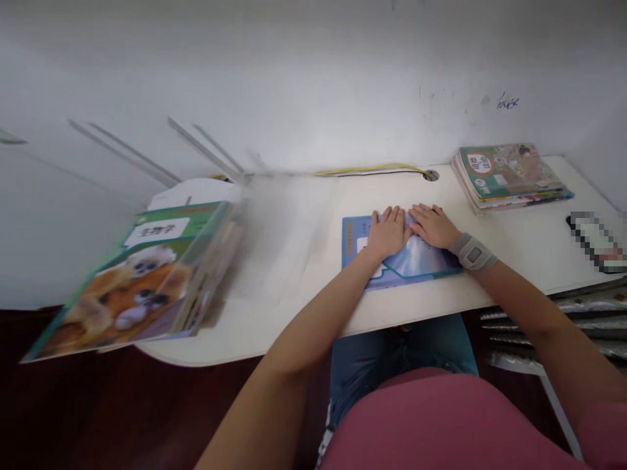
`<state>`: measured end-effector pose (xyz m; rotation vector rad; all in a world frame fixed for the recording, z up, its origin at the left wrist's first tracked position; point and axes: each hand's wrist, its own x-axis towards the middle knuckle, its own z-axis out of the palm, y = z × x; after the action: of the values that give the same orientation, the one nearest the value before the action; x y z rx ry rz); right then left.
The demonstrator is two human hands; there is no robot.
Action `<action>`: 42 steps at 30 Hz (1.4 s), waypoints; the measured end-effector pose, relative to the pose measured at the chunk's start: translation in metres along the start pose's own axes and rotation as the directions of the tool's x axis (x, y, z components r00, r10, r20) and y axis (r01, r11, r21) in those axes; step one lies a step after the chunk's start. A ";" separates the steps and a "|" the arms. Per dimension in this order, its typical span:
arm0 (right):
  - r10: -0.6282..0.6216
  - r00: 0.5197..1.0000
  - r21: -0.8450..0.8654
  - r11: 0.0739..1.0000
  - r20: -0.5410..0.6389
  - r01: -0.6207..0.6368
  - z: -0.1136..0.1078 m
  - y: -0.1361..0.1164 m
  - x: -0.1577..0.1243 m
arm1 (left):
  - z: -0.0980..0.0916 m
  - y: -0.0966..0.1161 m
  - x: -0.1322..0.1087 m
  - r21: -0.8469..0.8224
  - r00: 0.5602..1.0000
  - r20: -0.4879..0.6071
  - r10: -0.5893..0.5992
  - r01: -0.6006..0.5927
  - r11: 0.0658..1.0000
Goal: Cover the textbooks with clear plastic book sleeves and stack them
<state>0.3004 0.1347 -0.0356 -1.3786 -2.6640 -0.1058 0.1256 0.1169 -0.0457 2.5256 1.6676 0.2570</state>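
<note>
A blue and purple book [421, 262] with a soft cover lies flat on the white desk [284, 287], in front of my body. My left hand [389, 233] rests palm down on its upper middle, fingers stretched toward the wall. Close beside it, my right hand [434, 226] lies flat on the upper right part of the cover, fingers pointing up and left. The thumbs nearly meet. A grey band [473, 252] wraps my right wrist. Both hands cover part of the cover's print.
At the left stands a tall stack of books [147, 281], blurred at its right side. A smaller book stack [512, 176] sits at the back right. Near the right edge lies a phone [597, 241]. A yellow cable [372, 168] runs along the wall into a desk hole [431, 175].
</note>
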 end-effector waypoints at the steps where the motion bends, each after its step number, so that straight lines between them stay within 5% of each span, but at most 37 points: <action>1: -0.013 1.000 0.009 1.000 0.023 0.013 0.004 -0.003 -0.001 | 0.000 -0.003 -0.001 -0.005 1.000 0.000 0.003 -0.003 1.000; 13: 0.062 0.998 0.010 0.998 -0.012 -0.062 0.017 0.002 -0.002 | -0.014 -0.063 -0.034 -0.066 0.934 -0.132 -0.333 0.327 0.943; 17: 0.071 0.997 -0.003 0.997 -0.030 -0.071 0.018 0.000 -0.001 | -0.016 -0.068 -0.028 -0.050 0.920 -0.157 -0.360 0.357 0.933; 26: 0.083 0.995 0.005 0.997 -0.060 -0.083 0.019 -0.002 -0.002 | -0.027 -0.085 0.002 -0.316 0.869 -0.092 -0.486 0.438 0.842; 30: 0.083 0.996 0.003 0.997 -0.035 -0.083 0.019 -0.003 -0.002 | -0.037 -0.094 -0.018 -0.513 0.825 -0.026 -0.564 0.473 0.716; 36: 0.119 0.992 0.016 0.993 -0.044 -0.118 0.019 -0.007 -0.003 | -0.048 -0.084 -0.101 -0.734 0.843 0.250 -0.477 0.486 0.474; 39: 0.130 0.991 0.033 0.991 -0.044 -0.129 0.019 -0.008 -0.004 | -0.048 -0.070 -0.130 -0.829 0.850 0.386 -0.359 0.490 0.270; 42: 0.125 0.992 0.092 0.988 -0.026 -0.122 0.018 -0.005 -0.002 | -0.045 -0.056 -0.139 -0.904 0.849 0.381 -0.367 0.425 0.044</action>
<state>0.2956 0.1322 -0.0541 -1.4953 -2.5174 0.0059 0.0133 0.0110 -0.0233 0.9695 1.3186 0.8703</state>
